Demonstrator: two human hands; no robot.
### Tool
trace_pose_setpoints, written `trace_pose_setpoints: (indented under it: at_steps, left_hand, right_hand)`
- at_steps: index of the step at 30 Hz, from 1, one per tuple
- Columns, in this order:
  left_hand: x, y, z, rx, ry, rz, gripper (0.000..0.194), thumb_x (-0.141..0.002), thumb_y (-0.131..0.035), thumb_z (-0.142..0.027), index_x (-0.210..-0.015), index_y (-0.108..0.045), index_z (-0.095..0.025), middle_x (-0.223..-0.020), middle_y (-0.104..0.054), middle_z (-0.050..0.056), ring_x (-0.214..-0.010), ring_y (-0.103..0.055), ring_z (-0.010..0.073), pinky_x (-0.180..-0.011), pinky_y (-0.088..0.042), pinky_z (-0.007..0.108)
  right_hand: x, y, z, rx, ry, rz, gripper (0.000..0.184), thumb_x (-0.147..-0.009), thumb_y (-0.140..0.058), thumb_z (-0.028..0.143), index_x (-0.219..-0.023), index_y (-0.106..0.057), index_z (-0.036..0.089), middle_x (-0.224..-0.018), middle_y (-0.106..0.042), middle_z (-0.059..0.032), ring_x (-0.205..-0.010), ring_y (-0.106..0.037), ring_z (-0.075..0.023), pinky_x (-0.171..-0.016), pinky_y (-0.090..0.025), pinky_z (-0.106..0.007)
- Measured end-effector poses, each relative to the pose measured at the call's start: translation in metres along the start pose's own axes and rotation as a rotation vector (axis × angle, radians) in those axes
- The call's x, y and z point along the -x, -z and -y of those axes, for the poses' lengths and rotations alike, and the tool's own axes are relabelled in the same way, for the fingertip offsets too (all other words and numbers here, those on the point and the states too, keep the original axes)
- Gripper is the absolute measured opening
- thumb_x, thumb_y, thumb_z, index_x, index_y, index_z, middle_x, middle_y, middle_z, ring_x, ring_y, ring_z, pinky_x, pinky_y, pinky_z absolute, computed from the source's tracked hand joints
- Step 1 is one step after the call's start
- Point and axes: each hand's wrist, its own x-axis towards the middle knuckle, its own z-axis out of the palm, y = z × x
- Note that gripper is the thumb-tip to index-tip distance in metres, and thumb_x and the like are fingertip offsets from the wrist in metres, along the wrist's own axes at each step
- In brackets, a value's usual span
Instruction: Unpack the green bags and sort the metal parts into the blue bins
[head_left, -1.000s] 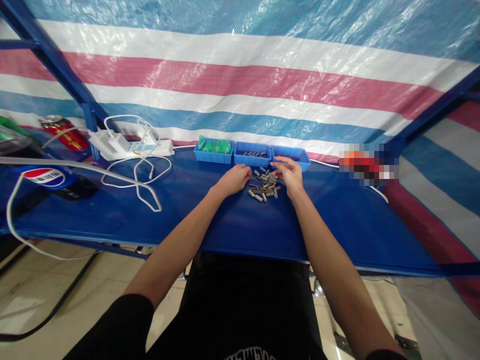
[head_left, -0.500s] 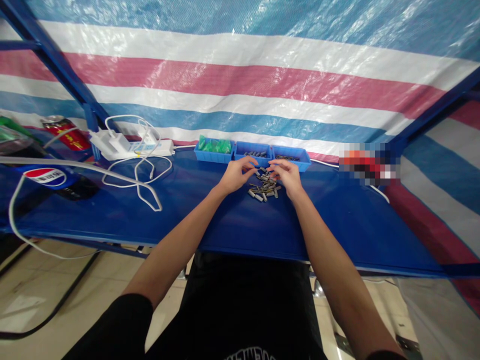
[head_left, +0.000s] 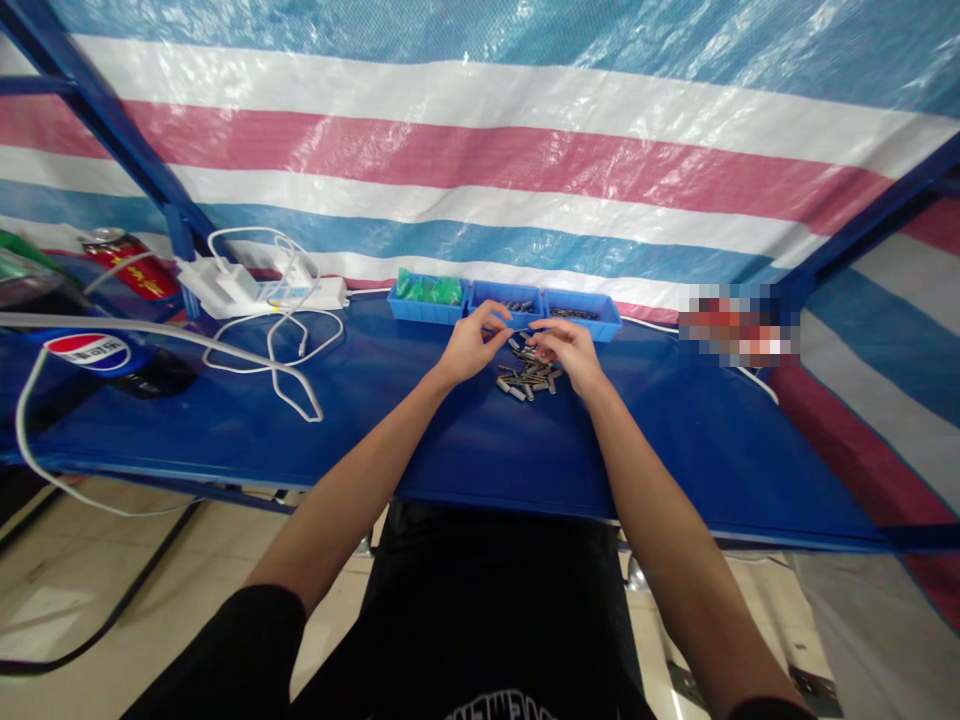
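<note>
Parts (head_left: 529, 381) are left heaped on the surface (head_left: 487, 450) just in front of the middle bin (head_left: 499, 291), which already holds small pieces (head_left: 517, 306), and near them the left hand (head_left: 474, 345) and right hand (head_left: 568, 348) curl their fingers, pinching what, if anything, I can't tell.

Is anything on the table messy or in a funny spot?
Yes, a little. Small metal pieces lie jumbled in a loose heap on the table, though blue trays stand lined up just behind. To the left, white cables curl in untidy loops. Nothing looks clearly broken.
</note>
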Motion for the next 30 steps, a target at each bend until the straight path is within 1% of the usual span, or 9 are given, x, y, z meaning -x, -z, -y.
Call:
trace_pose_setpoints:
  at_steps: [5, 10, 13, 19, 21, 23, 26, 28, 30]
  left_hand:
    - [-0.001, 0.001, 0.000, 0.044, 0.017, -0.004, 0.025, -0.083, -0.076, -0.021, -0.105, -0.064, -0.019, -0.083, -0.072, 0.001, -0.082, -0.071, 0.0158, -0.072, -0.052, 0.024]
    - [-0.001, 0.000, 0.000, 0.078, 0.012, 0.008, 0.026, -0.082, -0.077, -0.019, -0.104, -0.065, -0.018, -0.084, -0.073, 0.002, -0.081, -0.071, 0.0151, -0.072, -0.052, 0.024]
    - [0.000, 0.001, -0.001, 0.094, 0.012, 0.022, 0.027, -0.082, -0.077, -0.020, -0.105, -0.064, -0.018, -0.085, -0.074, 0.002, -0.081, -0.072, 0.0149, -0.073, -0.052, 0.024]
    - [0.001, 0.000, -0.001, 0.057, 0.022, 0.055, 0.029, -0.083, -0.077, -0.023, -0.108, -0.064, -0.018, -0.086, -0.076, 0.003, -0.082, -0.073, 0.0158, -0.074, -0.053, 0.025]
    - [0.002, 0.001, 0.000, 0.003, 0.022, 0.064, 0.029, -0.083, -0.077, -0.024, -0.108, -0.065, -0.018, -0.086, -0.075, 0.003, -0.081, -0.072, 0.0158, -0.072, -0.053, 0.025]
    - [0.002, 0.002, 0.002, -0.089, 0.015, 0.097, 0.024, -0.083, -0.076, -0.024, -0.104, -0.068, -0.017, -0.086, -0.075, 0.004, -0.079, -0.071, 0.0161, -0.071, -0.053, 0.025]
    - [0.003, 0.006, 0.004, -0.254, -0.040, 0.220, 0.013, -0.086, -0.073, -0.020, -0.098, -0.075, -0.017, -0.091, -0.077, 0.006, -0.082, -0.071, 0.0181, -0.077, -0.054, 0.029]
    - [0.003, 0.008, 0.006, -0.340, -0.099, 0.318, 0.015, -0.086, -0.071, -0.018, -0.100, -0.078, -0.017, -0.099, -0.078, 0.008, -0.090, -0.072, 0.0204, -0.085, -0.055, 0.032]
    - [0.003, 0.010, 0.007, -0.394, -0.148, 0.394, 0.018, -0.088, -0.070, -0.017, -0.102, -0.080, -0.018, -0.106, -0.079, 0.009, -0.097, -0.072, 0.0221, -0.092, -0.054, 0.034]
  right_hand:
    - [0.001, -0.001, 0.001, -0.004, -0.011, 0.017, 0.033, -0.068, -0.078, 0.035, -0.099, -0.078, 0.023, -0.080, -0.079, -0.0026, -0.060, -0.063, -0.0154, -0.052, -0.046, -0.027]
    - [0.004, -0.001, 0.003, -0.024, -0.014, 0.090, 0.037, -0.069, -0.079, 0.037, -0.104, -0.078, 0.024, -0.085, -0.080, -0.0036, -0.064, -0.066, -0.0164, -0.056, -0.049, -0.028]
    - [0.006, -0.002, 0.006, -0.041, -0.013, 0.114, 0.035, -0.068, -0.082, 0.040, -0.099, -0.079, 0.023, -0.086, -0.080, -0.0041, -0.065, -0.066, -0.0164, -0.059, -0.051, -0.029]
    - [0.005, -0.004, 0.003, -0.037, 0.001, 0.087, 0.036, -0.066, -0.087, 0.046, -0.092, -0.081, 0.022, -0.081, -0.080, -0.0039, -0.064, -0.066, -0.0160, -0.060, -0.052, -0.029]
    - [0.003, -0.003, 0.001, -0.041, 0.003, 0.056, 0.036, -0.065, -0.087, 0.046, -0.091, -0.081, 0.022, -0.083, -0.080, -0.0040, -0.064, -0.066, -0.0156, -0.061, -0.053, -0.029]
    - [0.001, -0.001, -0.001, -0.046, 0.013, -0.001, 0.036, -0.064, -0.087, 0.046, -0.089, -0.081, 0.022, -0.084, -0.080, -0.0044, -0.064, -0.066, -0.0153, -0.060, -0.053, -0.029]
    - [-0.004, 0.004, -0.004, -0.049, 0.061, -0.140, 0.034, -0.065, -0.086, 0.044, -0.089, -0.079, 0.020, -0.084, -0.080, -0.0055, -0.065, -0.067, -0.0163, -0.058, -0.052, -0.028]
    - [-0.008, 0.009, -0.007, -0.028, 0.101, -0.258, 0.036, -0.066, -0.084, 0.044, -0.091, -0.078, 0.019, -0.085, -0.080, -0.0070, -0.067, -0.069, -0.0179, -0.056, -0.052, -0.028]
    - [-0.012, 0.015, -0.011, 0.003, 0.128, -0.345, 0.041, -0.068, -0.082, 0.043, -0.100, -0.077, 0.018, -0.096, -0.080, -0.0098, -0.070, -0.071, -0.0195, -0.056, -0.054, -0.029]
